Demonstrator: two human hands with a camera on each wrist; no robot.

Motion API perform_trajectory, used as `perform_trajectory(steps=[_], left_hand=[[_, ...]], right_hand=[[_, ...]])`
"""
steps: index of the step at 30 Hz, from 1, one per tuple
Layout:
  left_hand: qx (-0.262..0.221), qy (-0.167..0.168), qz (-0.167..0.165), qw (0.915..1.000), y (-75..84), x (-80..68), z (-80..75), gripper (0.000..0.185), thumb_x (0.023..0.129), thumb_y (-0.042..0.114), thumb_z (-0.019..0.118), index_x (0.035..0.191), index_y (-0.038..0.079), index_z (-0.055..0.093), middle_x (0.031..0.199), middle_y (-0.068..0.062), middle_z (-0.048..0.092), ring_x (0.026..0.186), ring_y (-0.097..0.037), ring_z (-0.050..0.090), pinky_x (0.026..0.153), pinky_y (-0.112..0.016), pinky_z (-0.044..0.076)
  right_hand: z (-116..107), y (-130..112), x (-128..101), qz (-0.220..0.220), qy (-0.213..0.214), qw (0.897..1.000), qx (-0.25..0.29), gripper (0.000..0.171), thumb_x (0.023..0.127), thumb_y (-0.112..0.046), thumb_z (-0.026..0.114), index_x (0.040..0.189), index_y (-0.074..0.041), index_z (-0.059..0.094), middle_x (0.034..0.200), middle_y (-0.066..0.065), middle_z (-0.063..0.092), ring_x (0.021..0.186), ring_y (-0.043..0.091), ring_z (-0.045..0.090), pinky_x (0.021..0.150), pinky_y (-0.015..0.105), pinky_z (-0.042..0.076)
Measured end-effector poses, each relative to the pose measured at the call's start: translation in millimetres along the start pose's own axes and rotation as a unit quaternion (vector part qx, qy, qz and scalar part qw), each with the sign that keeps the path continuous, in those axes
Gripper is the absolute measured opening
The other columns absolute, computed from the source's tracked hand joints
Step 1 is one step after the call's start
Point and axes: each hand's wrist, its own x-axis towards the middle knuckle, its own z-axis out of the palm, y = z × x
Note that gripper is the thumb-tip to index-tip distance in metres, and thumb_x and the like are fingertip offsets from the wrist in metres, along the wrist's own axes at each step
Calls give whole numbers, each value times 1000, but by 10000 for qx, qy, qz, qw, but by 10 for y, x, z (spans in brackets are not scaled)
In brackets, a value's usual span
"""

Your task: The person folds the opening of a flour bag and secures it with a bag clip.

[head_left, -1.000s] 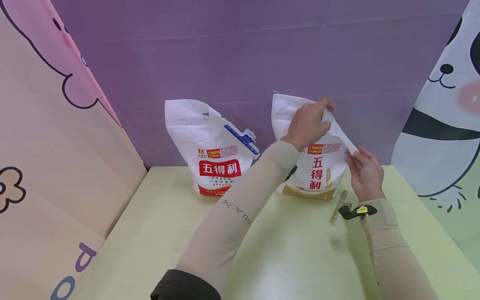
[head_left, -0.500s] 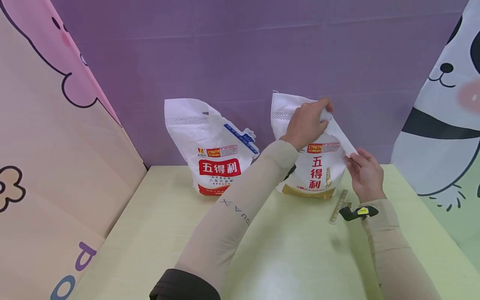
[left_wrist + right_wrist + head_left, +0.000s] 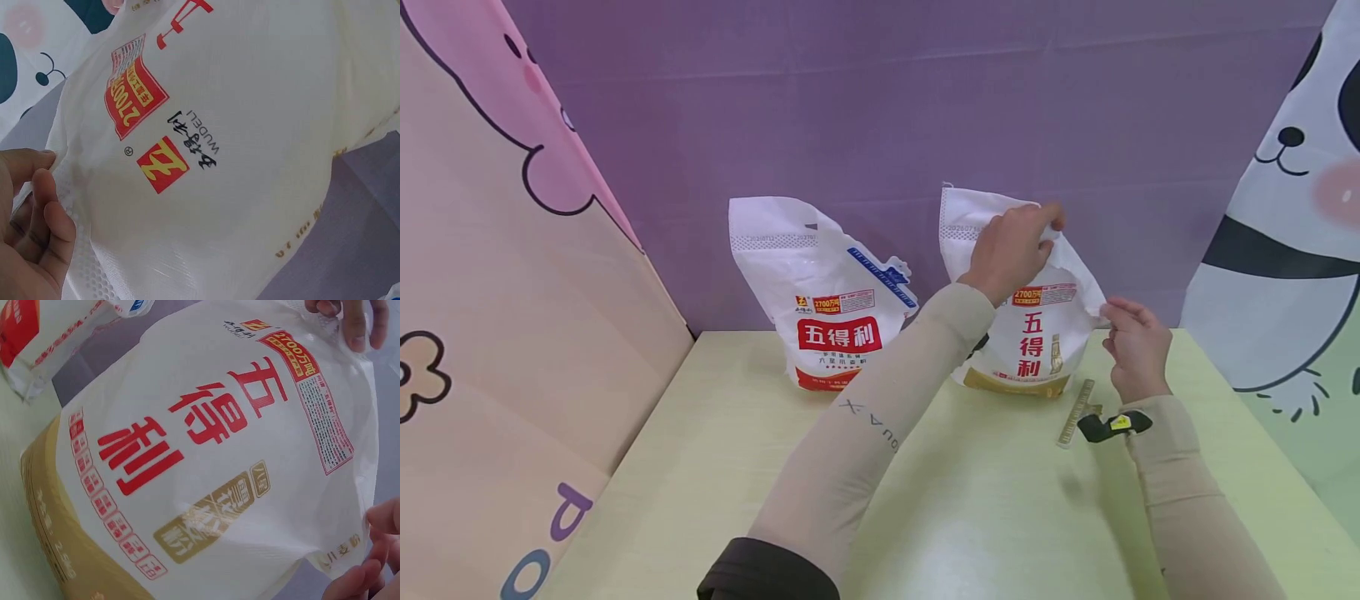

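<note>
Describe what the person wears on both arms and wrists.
Both arms wear snug beige sleeves down to the wrists. The left sleeve bears small dark letters and meets a dark cuff near the elbow. The right sleeve has a black strap with a yellow tag at the wrist. Both hands are bare.

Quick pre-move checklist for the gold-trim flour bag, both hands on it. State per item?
1. Left hand grips the top of the gold-trim flour bag: ok.
2. Right hand pinches the bag's right corner: ok.
3. Bag upright on the table: ok.
4. Second flour bag stands apart at the left: ok.
5. Sealing clip lies on the table by the right wrist: ok.
6. Bag mouth open or sealed: cannot tell.
</note>
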Motion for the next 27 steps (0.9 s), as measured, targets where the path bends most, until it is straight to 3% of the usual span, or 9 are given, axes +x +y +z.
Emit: perform_trajectory(steps=[5,9,12,16,19,21,24,27], left_hand=[[298,-16,51,9995,3,-1,11,27,102,24,63,129,28,64,123,7,72,88,-9,64,76,-18,54],[600,3,121,9981,0,-1,28,28,103,25,62,130,29,63,123,8,73,88,-8,66,77,-20,55],[837,34,159,9964,-8,-1,43,27,103,26,61,130,30,62,121,8,74,86,-9,67,74,-22,55],[1247,58,207,9920,-11,0,54,27,104,28,59,131,32,61,119,8,75,83,-9,66,70,-24,55],[1672,35,291,9855,0,-7,55,29,105,27,58,132,33,60,116,8,75,82,-9,67,69,-25,57],[1946,56,400,9801,13,-20,48,30,105,26,57,133,33,60,115,8,76,85,-8,69,70,-25,58],[2370,159,650,9692,31,-32,45,32,104,25,59,135,32,59,120,8,74,100,-9,72,78,-25,60],[2753,498,998,9549,28,-31,67,33,104,24,58,136,32,60,126,8,71,114,-10,68,88,-24,58]], right_hand=[[64,-43,16,-523,164,9936,-987,15,93,-15,74,108,-19,72,94,-9,54,87,6,46,73,22,38],[134,-81,15,-1021,28,9834,-1500,27,94,-18,74,121,-17,73,100,-11,55,93,6,47,78,22,42],[182,-105,7,-1368,-179,9677,-2111,35,97,-27,71,130,-17,70,108,-16,55,101,5,47,80,21,46],[237,-134,14,-1840,-417,9350,-3003,43,100,-38,65,138,-18,65,125,-11,57,113,6,46,84,22,45],[269,-167,23,-2073,-644,9170,-3347,45,101,-40,62,140,-19,63,138,1,59,116,9,49,86,25,44],[284,-181,28,-2206,-784,9083,-3465,45,102,-42,61,141,-20,63,138,4,61,113,7,52,85,25,45],[299,-184,32,-2394,-905,8995,-3540,46,102,-44,60,140,-19,64,128,4,66,104,4,53,82,22,45],[320,-177,33,-2552,-899,8968,-3501,45,101,-43,61,137,-16,65,115,-3,66,96,3,53,78,20,45]])
